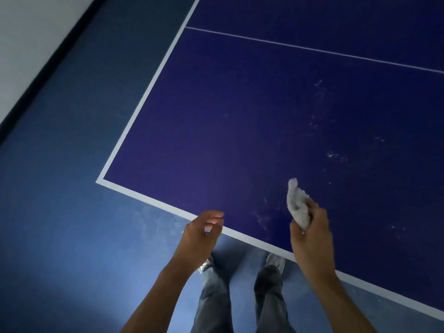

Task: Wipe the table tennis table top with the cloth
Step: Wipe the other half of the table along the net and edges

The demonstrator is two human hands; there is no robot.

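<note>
The dark blue table tennis table top (240, 121) fills the upper right, with white edge lines and a thin white centre line. Pale dusty smudges (336, 156) dot its right part. My right hand (312, 233) holds a crumpled grey-white cloth (297, 203) above the table's near edge; the cloth sticks up out of my fingers. My left hand (200, 233) hovers at the near edge with loosely curled fingers and holds nothing.
The table's near-left corner (99, 181) juts over a blue floor (60, 224). My legs and shoes (240, 284) stand right at the near edge. A white wall with a dark skirting (36, 75) runs along the upper left.
</note>
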